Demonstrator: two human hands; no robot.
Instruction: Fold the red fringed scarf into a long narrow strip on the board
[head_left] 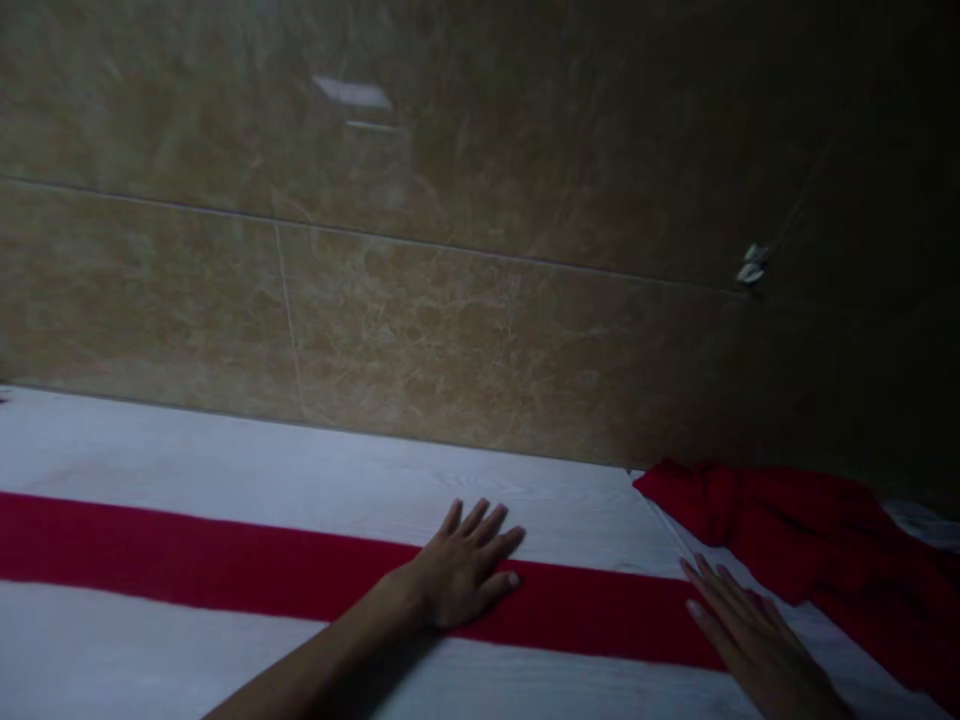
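A long red cloth strip (225,563) lies flat across the pale wood-grain surface (187,660). My left hand (465,575) rests palm down on the middle of the strip, its fingers spread and reaching past the far edge. Toward the strip's right end, my right hand (750,630) lies over the cloth with fingers stretched out. Neither hand grips anything. Beyond the right hand is a crumpled heap of red fabric (810,530), close to the fingers but apart from them.
Brown marbled tiles (420,330) form a wall along the far edge of the surface. A small whitish object (752,263) with a thin line running up from it is on the tiles at the right. The right side is dark.
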